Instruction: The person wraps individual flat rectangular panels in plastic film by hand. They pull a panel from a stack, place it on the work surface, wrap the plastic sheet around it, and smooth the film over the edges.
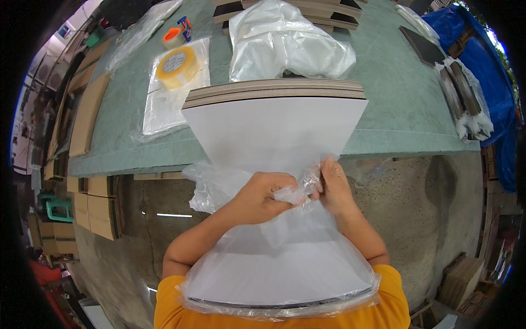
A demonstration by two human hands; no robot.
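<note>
Clear, crinkled plastic (211, 189) covers a smooth white panel (279, 268) close to the person's yellow-orange shirt (393, 299). Just beyond, the left hand (266, 197) and right hand (335, 186) clamp its bunched folds. Past them, a white-faced stack (279, 126) with layered brown edges is at the green table's (405, 118) near edge; farther back lie a glossy tape roll (178, 67) and rumpled sheeting (290, 41).

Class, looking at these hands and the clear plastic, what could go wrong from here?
The clear plastic film, bunched between the left hand and right hand, looks thin and could tear if pulled hard. The white-faced board stack seems to reach past the edge of the green table, so it might tip or slide. Its layered far end looks bare and could get scuffed.
</note>
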